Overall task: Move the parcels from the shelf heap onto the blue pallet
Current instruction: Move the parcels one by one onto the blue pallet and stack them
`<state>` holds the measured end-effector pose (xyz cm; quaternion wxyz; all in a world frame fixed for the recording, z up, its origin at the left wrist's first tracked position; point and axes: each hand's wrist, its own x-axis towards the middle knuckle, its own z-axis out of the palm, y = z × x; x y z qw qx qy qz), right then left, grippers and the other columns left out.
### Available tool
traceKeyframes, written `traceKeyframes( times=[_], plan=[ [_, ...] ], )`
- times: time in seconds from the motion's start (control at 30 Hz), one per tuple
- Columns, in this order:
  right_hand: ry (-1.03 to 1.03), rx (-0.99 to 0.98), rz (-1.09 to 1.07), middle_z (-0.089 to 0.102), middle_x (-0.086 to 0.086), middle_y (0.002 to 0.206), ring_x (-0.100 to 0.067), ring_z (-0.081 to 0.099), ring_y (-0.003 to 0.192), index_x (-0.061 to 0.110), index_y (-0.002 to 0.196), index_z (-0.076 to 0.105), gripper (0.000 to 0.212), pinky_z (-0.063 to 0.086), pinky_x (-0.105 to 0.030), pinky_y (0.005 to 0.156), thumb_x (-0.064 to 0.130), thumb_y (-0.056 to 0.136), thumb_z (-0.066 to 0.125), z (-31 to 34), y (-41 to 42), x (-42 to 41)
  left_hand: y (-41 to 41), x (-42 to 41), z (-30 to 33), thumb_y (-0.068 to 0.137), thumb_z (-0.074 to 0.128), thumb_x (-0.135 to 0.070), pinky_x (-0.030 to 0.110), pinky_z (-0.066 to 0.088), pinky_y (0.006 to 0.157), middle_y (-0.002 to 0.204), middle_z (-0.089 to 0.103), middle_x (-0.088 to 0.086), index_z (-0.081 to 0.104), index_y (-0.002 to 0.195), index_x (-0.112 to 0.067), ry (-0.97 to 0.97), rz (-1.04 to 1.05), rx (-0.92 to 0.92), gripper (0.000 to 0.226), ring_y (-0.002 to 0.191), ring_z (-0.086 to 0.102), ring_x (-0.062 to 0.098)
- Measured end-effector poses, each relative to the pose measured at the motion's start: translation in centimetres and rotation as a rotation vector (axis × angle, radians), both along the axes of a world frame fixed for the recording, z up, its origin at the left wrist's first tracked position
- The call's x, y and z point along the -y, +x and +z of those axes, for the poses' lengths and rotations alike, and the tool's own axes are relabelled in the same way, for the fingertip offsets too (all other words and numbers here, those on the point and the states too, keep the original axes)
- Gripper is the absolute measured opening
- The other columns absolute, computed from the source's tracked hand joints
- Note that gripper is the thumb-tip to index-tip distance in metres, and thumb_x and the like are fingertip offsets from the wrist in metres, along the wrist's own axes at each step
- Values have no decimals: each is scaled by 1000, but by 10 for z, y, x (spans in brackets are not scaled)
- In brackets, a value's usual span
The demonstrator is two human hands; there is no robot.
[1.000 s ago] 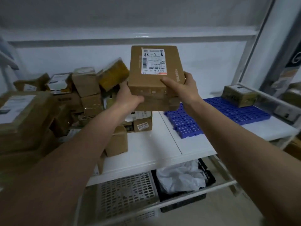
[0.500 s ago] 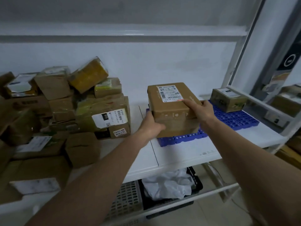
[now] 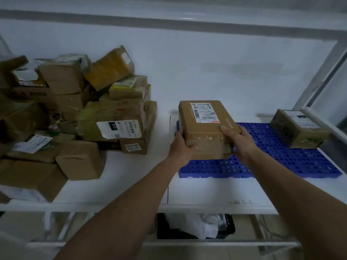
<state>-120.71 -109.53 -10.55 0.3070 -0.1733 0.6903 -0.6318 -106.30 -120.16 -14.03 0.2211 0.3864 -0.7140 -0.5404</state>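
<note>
The left hand (image 3: 179,147) and right hand (image 3: 237,139) grip the parcel (image 3: 204,126) from either side at the left end of the blue pallet (image 3: 281,160). A second box (image 3: 298,128) sits at the pallet's right end, well apart. The parcel heap (image 3: 78,113) lies left on the white shelf (image 3: 131,184).

Under the shelf there's a black crate (image 3: 230,225) with some crumpled white plastic (image 3: 195,225) stuffed in it. Plain white wall (image 3: 206,59) behind, white frame post (image 3: 323,76) on the right.

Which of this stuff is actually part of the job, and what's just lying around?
Part of the job: brown parcel held by left hand and right hand; blue pallet; parcel heap; parcel on pallet.
Lying about: black crate below; white bag.
</note>
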Motion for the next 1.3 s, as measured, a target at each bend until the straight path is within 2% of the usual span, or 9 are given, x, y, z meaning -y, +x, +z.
traceKeyframes(
  times=[0.1, 0.23, 0.33, 0.47, 0.57, 0.7, 0.83, 1.03, 1.3],
  plan=[
    [27, -9, 13, 64, -1, 114, -17, 62, 97, 19, 130, 49, 55, 52, -48, 88, 30, 81, 74, -4, -14, 16, -11, 15, -2, 90, 62, -11, 28, 43, 88, 131, 52, 5, 30, 140, -14, -1, 8, 9, 59, 113, 53, 21],
    [33, 15, 31, 62, 4, 100, -12, 61, 86, 18, 125, 49, 44, 54, -42, 78, 24, 86, 69, -15, -22, 34, -17, 37, -17, 90, 63, -12, 35, 46, 96, 134, 52, 5, 30, 141, -16, 0, 3, 64, 60, 117, 53, 23],
    [73, 12, 13, 62, 4, 100, -15, 60, 89, 18, 125, 51, 41, 52, -49, 88, 25, 88, 67, -26, -30, 44, -20, 50, -30, 88, 65, -13, 34, 47, 95, 136, 51, 4, 30, 142, -18, 38, -21, 65, 64, 119, 52, 20],
    [103, 113, -80, 64, -1, 118, -22, 59, 109, 20, 119, 62, 47, 47, -48, 95, 56, 92, 49, -37, -45, 52, -17, 66, -39, 80, 77, -15, 29, 37, 99, 147, 37, 0, 18, 149, -15, 122, -100, 103, 90, 134, 39, 22],
    [64, 224, -100, 66, 1, 114, -18, 58, 106, 25, 108, 69, 62, 41, -41, 96, 69, 92, 28, -47, -49, 56, -17, 79, -47, 77, 80, -24, 33, 31, 108, 157, 22, 3, 3, 153, -11, 136, -154, 252, 109, 141, 28, 23],
    [-13, 307, -104, 70, -1, 115, -22, 61, 113, 29, 102, 72, 72, 39, -48, 107, 78, 86, 22, -60, -44, 62, -30, 83, -54, 78, 79, -19, 32, 38, 106, 141, 49, 3, 29, 146, -17, 161, -268, 226, 85, 126, 47, 19],
    [-15, 277, -110, 71, -2, 112, -22, 64, 109, 30, 102, 71, 64, 43, -47, 105, 72, 90, 25, -51, -44, 74, -40, 93, -57, 77, 79, -15, 32, 42, 103, 129, 57, 2, 40, 139, -17, 162, -282, 222, 73, 119, 52, 18],
    [18, 255, -88, 71, 0, 113, -20, 64, 110, 32, 107, 69, 59, 43, -45, 105, 71, 91, 28, -53, -48, 83, -47, 104, -61, 76, 79, -14, 38, 43, 105, 127, 58, 3, 40, 139, -16, 133, -265, 243, 74, 119, 53, 20],
    [86, 248, -53, 69, 0, 110, -16, 63, 102, 30, 110, 64, 50, 45, -36, 91, 65, 93, 34, -58, -53, 85, -49, 105, -63, 79, 76, -11, 37, 41, 107, 130, 54, 4, 36, 141, -15, 131, -248, 243, 74, 122, 49, 20]
  ],
)
